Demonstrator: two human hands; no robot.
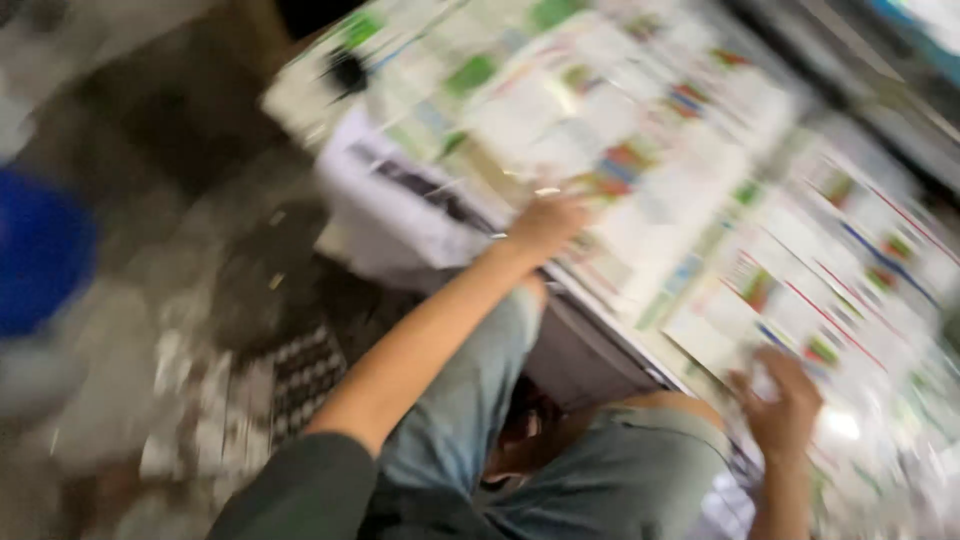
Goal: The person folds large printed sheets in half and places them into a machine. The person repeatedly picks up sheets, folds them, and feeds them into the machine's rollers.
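Reaching across a wide spread of printed paper sheets point(700, 190), both bare hands rest at the near edge of the surface point(600, 350) that carries them. The sheets are flat, glossy-looking and rectangular, laid side by side and overlapping, covered in small coloured blocks of green, red and blue on white; motion blur hides any finer detail. The left hand point(548, 222) lies on the sheets partway along that near edge, its forearm stretched out long and bare from a dark sleeve; its fingers look curled down onto the paper, but whether they grip a sheet I cannot tell. The right hand point(782, 400) sits closer to the near right corner, fingers bent against the edge of a sheet there, grip again unclear. Below the edge hangs a white cloth or paper point(400, 215) with dark stripes. The person's knees show in grey-blue fabric. The floor point(200, 330) looks rough and littered with pale scraps.
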